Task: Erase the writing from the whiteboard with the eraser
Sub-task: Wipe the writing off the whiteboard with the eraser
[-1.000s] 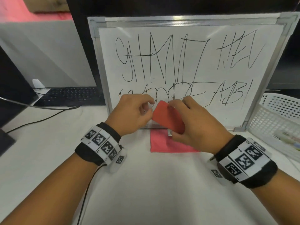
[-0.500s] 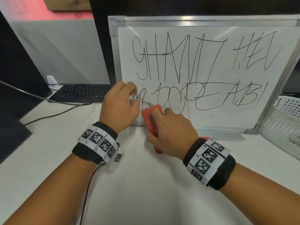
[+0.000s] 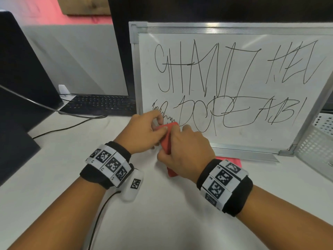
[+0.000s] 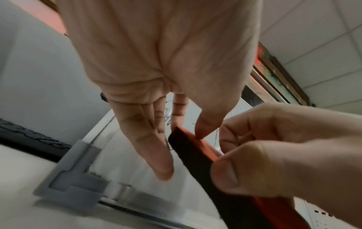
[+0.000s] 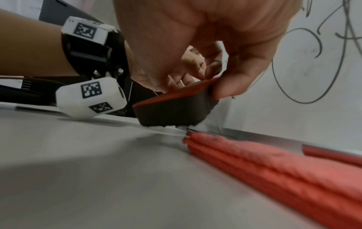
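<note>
A person's right hand grips a red eraser with a dark felt underside, fingers curled over its far end and thumb clamped along its near edge, in front of the lower left corner of a whiteboard. The left hand meets it there: the left wrist view shows the thumb and a fingertip pinching the eraser's upper end, the other fingers hanging straight beside the felt. The eraser is held tilted, clear of the table, its top end level with the scribble at the start of the board's second line; whether the felt touches the board cannot be told.

The whiteboard stands upright toward the table's back edge in an aluminium frame, its face covered by two lines of black marker writing. A folded red cloth lies on the table along the foot of the board, just right of the hands. A black keyboard sits to the left of the board, and a white perforated basket at the right edge. Both wrists wear black bands with square printed markers.
</note>
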